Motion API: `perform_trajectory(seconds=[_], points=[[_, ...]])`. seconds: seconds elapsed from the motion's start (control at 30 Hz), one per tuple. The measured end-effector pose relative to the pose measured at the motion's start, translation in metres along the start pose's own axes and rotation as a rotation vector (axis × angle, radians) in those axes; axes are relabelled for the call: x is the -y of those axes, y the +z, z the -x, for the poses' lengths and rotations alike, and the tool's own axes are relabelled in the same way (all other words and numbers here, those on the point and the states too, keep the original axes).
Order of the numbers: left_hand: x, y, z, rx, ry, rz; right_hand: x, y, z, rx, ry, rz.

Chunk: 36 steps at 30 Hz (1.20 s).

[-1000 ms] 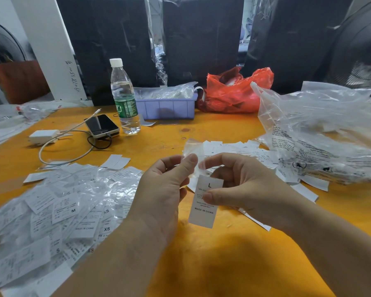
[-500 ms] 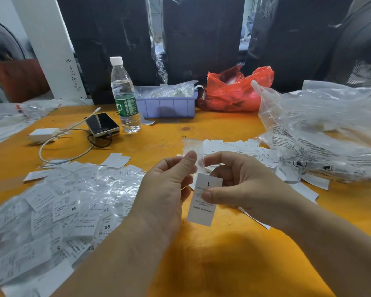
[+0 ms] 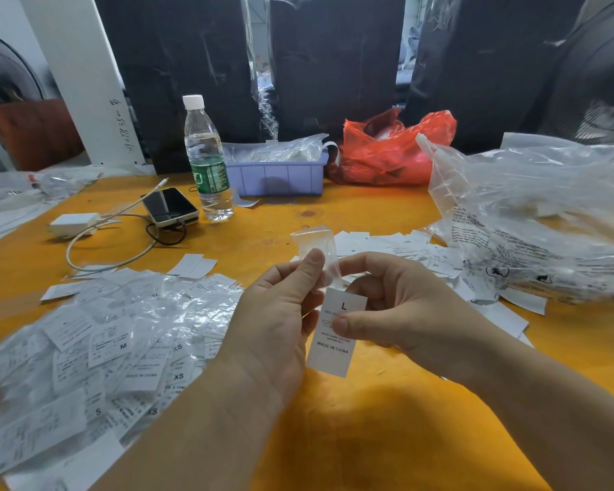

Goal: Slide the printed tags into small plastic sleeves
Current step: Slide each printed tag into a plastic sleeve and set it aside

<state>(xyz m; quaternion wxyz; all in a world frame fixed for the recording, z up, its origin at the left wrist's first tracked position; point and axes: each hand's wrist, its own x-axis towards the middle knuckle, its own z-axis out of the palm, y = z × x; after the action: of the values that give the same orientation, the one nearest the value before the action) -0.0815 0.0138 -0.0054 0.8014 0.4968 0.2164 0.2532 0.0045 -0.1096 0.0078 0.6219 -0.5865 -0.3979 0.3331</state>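
My left hand pinches a small clear plastic sleeve that stands upright above my fingers. My right hand pinches a white printed tag marked "L" and "MADE IN CHINA", with its top edge right at the sleeve's lower end. Whether the tag has entered the sleeve is unclear. A heap of sleeved tags covers the table at my left. Loose bare tags lie behind my hands.
On the orange table stand a water bottle, a phone with charger and cable, a purple tray and a red bag. A big clear plastic bag fills the right side. Black wrapped blocks line the back.
The tag has risen slightly toward the sleeve's lower end. Both hands stay almost where they were.
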Motion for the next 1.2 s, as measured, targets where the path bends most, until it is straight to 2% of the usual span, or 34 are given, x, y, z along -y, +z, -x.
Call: perform_trajectory(seconds=[0.47, 0.53, 0.7, 0.9, 1.2], points=[[-0.005, 0.003, 0.007, 0.023, 0.031, -0.094, -0.002, 0.001, 0.000, -0.069, -0.045, 0.145], [-0.004, 0.003, 0.008, 0.006, 0.031, -0.108, -0.001, 0.005, 0.002, -0.103, -0.059, 0.206], [-0.004, 0.004, 0.008, -0.081, 0.042, -0.113, 0.000, 0.009, 0.005, -0.193, -0.104, 0.547], [-0.006, 0.004, 0.007, -0.224, 0.063, -0.093, 0.006, 0.009, 0.010, -0.152, -0.124, 0.576], [-0.003, 0.007, 0.009, -0.219, 0.163, -0.234, 0.007, 0.014, 0.011, -0.204, -0.152, 0.683]])
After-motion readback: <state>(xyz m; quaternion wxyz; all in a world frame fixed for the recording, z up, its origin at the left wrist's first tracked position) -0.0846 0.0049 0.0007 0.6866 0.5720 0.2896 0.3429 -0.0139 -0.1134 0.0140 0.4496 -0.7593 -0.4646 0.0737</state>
